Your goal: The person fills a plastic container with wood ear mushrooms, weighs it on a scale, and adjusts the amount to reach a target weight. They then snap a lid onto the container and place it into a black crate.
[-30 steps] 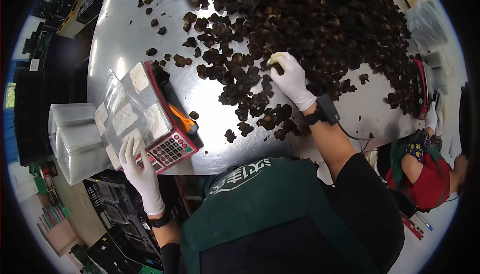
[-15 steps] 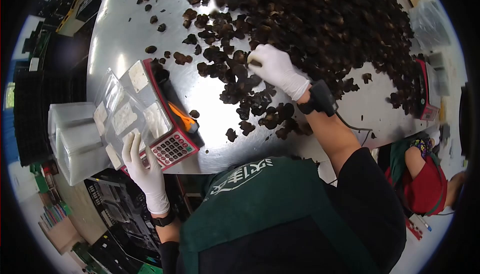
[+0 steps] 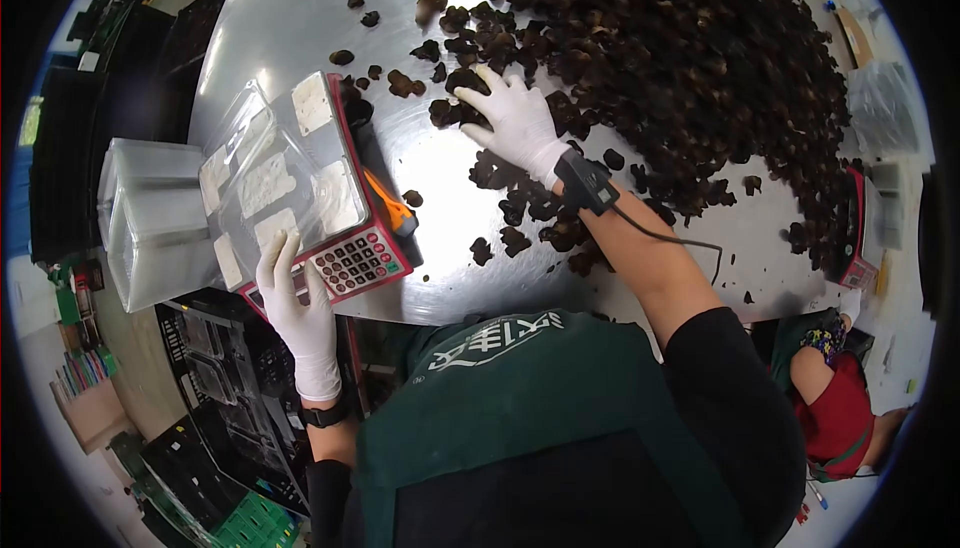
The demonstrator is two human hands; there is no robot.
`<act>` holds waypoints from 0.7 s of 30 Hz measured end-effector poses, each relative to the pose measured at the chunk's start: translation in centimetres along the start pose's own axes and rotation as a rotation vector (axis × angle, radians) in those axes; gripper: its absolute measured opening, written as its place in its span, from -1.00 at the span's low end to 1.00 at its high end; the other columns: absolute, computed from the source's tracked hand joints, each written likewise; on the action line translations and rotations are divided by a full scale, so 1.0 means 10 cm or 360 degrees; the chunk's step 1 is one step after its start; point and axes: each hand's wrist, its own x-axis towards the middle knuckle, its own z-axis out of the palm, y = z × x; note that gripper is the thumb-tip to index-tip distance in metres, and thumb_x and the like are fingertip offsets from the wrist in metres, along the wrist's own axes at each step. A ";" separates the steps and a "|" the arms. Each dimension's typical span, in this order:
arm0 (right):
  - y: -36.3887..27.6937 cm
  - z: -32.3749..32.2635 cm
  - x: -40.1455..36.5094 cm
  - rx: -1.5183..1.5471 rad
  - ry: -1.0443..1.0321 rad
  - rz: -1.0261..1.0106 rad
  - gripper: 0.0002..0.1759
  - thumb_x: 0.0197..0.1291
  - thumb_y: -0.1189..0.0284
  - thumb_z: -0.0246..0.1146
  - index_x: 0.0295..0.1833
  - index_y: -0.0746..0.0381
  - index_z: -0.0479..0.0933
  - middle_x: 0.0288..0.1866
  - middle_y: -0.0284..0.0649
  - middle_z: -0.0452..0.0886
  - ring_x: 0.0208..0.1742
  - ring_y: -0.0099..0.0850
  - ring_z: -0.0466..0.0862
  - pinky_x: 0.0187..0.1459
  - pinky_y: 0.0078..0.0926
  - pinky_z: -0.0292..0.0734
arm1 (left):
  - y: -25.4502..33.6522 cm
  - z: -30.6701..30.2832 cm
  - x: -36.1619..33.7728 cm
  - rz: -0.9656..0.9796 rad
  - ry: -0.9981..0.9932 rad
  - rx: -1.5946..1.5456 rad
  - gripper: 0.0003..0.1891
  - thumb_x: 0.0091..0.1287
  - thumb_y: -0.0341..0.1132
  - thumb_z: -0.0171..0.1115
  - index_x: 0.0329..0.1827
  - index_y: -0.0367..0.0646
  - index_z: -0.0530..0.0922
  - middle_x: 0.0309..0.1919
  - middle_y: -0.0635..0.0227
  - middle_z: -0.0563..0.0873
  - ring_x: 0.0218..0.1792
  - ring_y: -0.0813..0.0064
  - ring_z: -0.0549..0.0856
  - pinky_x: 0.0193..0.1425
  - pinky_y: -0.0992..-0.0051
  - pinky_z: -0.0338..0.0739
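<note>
- A broad, shiny metal table (image 3: 435, 273) fills the middle of the view, with black plastic crates (image 3: 62, 173) beyond its left side and a green plastic crate (image 3: 255, 525) at the lower left.
- The landmark is the red-framed scale (image 3: 352, 263) with a keypad, at the table's left edge; on it lies a clear, thin plastic container (image 3: 240, 133), with white patches visible on and around it.
- Just left of the scale stand stacked clear plastic boxes (image 3: 150, 223).
- Just right of the scale lies an orange-and-black tool (image 3: 400, 218).
- Well to the right of the scale, a large heap of dark brown, crinkled, mushroom-like pieces (image 3: 680, 58) spreads across the table; looser ones lie between heap and scale.
- The white-gloved left hand (image 3: 298, 313) is at the scale's near edge, beside the keypad, its fingers slightly apart and their tips by the container; whether they touch it, I cannot tell.
- The white-gloved right hand (image 3: 515, 123) is over the loose pieces right of the scale, fingers spread, the fingertips at a dark piece; a firm grip cannot be made out.
- Far right of the scale, a person in a red top (image 3: 840, 413) is beside the table, near a second red-framed scale (image 3: 855, 238).
</note>
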 end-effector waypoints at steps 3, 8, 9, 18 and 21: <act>0.07 0.11 0.08 0.0213 -0.0025 -0.0038 -0.65 0.11 0.16 0.36 0.03 -0.05 0.64 0.05 -0.29 0.56 0.04 -0.24 0.64 -0.11 -0.18 0.64 | -0.01 -0.03 0.00 0.0030 -0.0002 0.0011 -0.57 0.28 -0.64 0.24 0.23 -0.20 0.60 0.22 0.14 0.61 0.25 0.17 0.60 0.27 0.32 0.53; 0.33 0.15 0.43 0.0519 -0.0177 0.0182 -0.80 0.07 0.27 0.29 -0.22 0.08 0.72 -0.13 -0.19 0.73 -0.07 -0.15 0.72 -0.05 -0.22 0.64 | -0.08 -0.13 -0.01 0.0029 0.0095 0.0045 -0.58 0.27 -0.65 0.24 0.22 -0.21 0.61 0.22 0.14 0.61 0.23 0.17 0.61 0.29 0.31 0.52; 0.39 0.12 0.51 0.0650 -0.0296 0.0298 -0.77 0.07 0.26 0.29 -0.20 0.08 0.75 -0.18 -0.14 0.75 -0.06 -0.12 0.72 -0.01 -0.26 0.63 | -0.12 -0.16 0.00 0.0014 0.0116 0.0052 -0.58 0.27 -0.65 0.24 0.21 -0.21 0.61 0.22 0.14 0.61 0.23 0.16 0.61 0.29 0.31 0.52; 0.15 -0.48 0.50 0.2351 -0.0634 0.1129 -0.81 0.24 0.47 0.35 -0.06 0.28 0.69 -0.18 -0.27 0.76 -0.21 -0.53 0.73 -0.18 -0.57 0.65 | -0.54 -0.17 0.17 0.0010 0.0266 0.0106 -0.63 0.30 -0.56 0.25 0.19 -0.20 0.60 0.17 0.12 0.63 0.22 0.10 0.61 0.31 0.25 0.48; -0.08 -0.56 0.59 0.2508 -0.0757 0.1048 -0.82 0.26 0.46 0.34 -0.06 0.29 0.66 -0.16 -0.25 0.76 -0.29 -0.55 0.73 -0.28 -0.59 0.64 | -0.60 -0.06 0.21 0.0039 0.0210 0.0076 -0.65 0.31 -0.53 0.27 0.17 -0.21 0.61 0.17 0.11 0.63 0.19 0.10 0.62 0.30 0.26 0.49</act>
